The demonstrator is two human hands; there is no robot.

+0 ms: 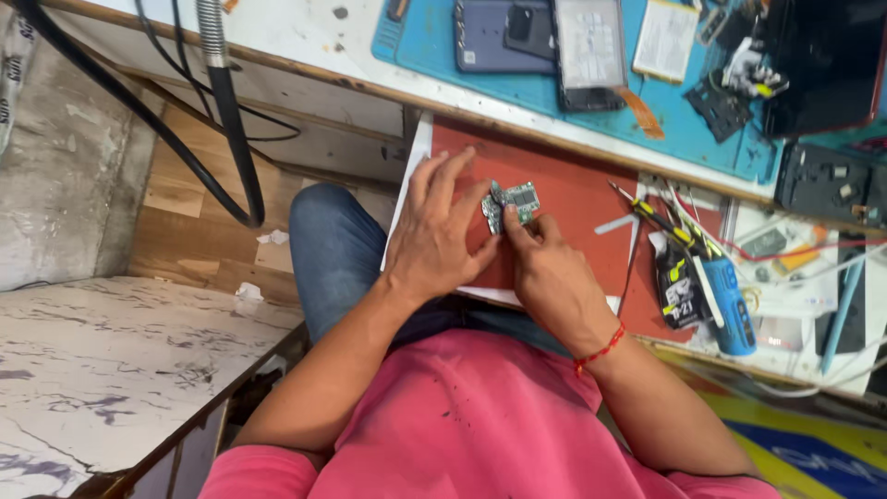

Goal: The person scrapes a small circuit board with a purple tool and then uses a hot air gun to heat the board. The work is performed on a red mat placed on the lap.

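Observation:
A small green circuit board (514, 200) is held over a red mat (573, 189) that lies in an open drawer below the bench edge. My left hand (442, 231) grips the board's left end with thumb and fingers. My right hand (545, 268) pinches the board from below right, a red thread around its wrist. Both hands touch the board at once. I wear a pink shirt and blue jeans.
A blue work mat (420, 37) on the white bench holds a grey phone back (499, 35), a phone frame (589, 51) and small parts. Screwdrivers (665, 222), a blue cylinder (735, 305) and cables lie right of the red mat. A black hose (231, 111) hangs at left.

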